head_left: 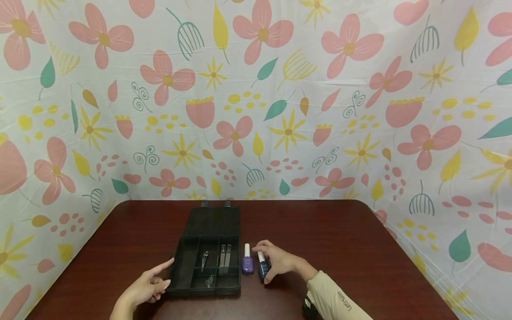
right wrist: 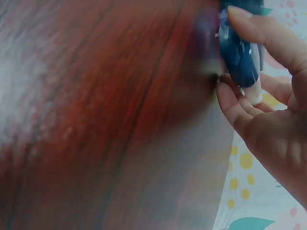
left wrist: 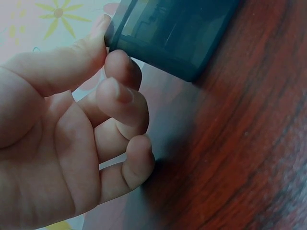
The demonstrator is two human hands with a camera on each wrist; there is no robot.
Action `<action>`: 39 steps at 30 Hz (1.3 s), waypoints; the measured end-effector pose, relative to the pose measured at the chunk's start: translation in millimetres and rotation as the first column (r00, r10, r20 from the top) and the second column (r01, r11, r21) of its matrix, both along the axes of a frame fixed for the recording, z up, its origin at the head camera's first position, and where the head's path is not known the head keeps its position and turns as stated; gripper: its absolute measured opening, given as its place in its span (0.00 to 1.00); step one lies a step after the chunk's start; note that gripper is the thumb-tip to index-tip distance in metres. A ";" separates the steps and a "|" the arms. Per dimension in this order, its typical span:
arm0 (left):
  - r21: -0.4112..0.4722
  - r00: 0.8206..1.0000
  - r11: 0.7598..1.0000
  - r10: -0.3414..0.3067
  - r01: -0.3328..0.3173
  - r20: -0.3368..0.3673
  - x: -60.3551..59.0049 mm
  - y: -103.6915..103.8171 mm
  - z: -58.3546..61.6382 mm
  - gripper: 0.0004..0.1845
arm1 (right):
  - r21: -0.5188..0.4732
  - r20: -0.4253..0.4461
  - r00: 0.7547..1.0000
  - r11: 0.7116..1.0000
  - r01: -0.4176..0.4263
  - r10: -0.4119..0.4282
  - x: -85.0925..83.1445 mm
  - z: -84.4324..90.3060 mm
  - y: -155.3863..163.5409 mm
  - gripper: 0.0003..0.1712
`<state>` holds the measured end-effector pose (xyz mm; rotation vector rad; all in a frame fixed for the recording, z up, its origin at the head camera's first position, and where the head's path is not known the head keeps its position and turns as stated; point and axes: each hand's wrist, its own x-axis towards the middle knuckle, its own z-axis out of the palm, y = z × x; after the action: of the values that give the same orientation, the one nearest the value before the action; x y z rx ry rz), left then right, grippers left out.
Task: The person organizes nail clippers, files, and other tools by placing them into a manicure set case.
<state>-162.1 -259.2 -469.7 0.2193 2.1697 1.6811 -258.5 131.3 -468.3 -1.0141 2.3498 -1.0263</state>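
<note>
A black compartment box (head_left: 181,266) lies with its lid (head_left: 214,221) folded back. In it are a nail clipper (head_left: 205,260), two slim flat tools, perhaps nail files (head_left: 225,257), and a small clear item (head_left: 210,281) too small to identify. My left hand (head_left: 146,284) touches the box's left side near the front corner, index finger extended and other fingers bent. My right hand (head_left: 280,262) holds a dark blue nail polish bottle (head_left: 263,268) with a white cap, thumb low and fingers near the cap. A purple nail polish bottle (head_left: 247,265) stands between it and the box.
The dark reddish-brown table (head_left: 320,222) has rounded far corners. A floral cloth (head_left: 248,133) hangs behind it and along both sides. The box's open lid reaches close to the table's far edge. A dark object (head_left: 309,306) sits at the right wrist.
</note>
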 end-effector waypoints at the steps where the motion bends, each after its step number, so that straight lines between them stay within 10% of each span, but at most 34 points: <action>1: -0.001 1.000 1.000 0.001 -0.001 -0.001 0.1 -0.1 -0.2 0.37 | -0.018 0.004 1.000 1.000 0.013 -0.013 0.4 -0.5 -0.2 0.49; 18: -0.010 0.999 1.000 -0.015 0.015 -0.033 -1.2 -0.8 0.1 0.37 | -0.380 0.331 0.938 0.895 0.233 -0.104 3.9 -12.2 -1.7 0.44; 28: -0.026 0.999 0.999 -0.023 0.022 -0.046 2.0 1.2 4.2 0.37 | -0.449 0.368 0.924 0.849 0.278 -0.108 8.2 -7.5 -11.3 0.25; 39: -0.057 0.996 0.998 0.019 -0.024 -0.084 -2.3 3.6 3.0 0.31 | -0.514 0.401 0.900 0.771 0.376 -0.172 4.2 -4.3 -18.7 0.27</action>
<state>-164.4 -255.6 -466.6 0.2556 2.2861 1.6453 -254.3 112.6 -472.6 -0.5945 1.9633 -1.9551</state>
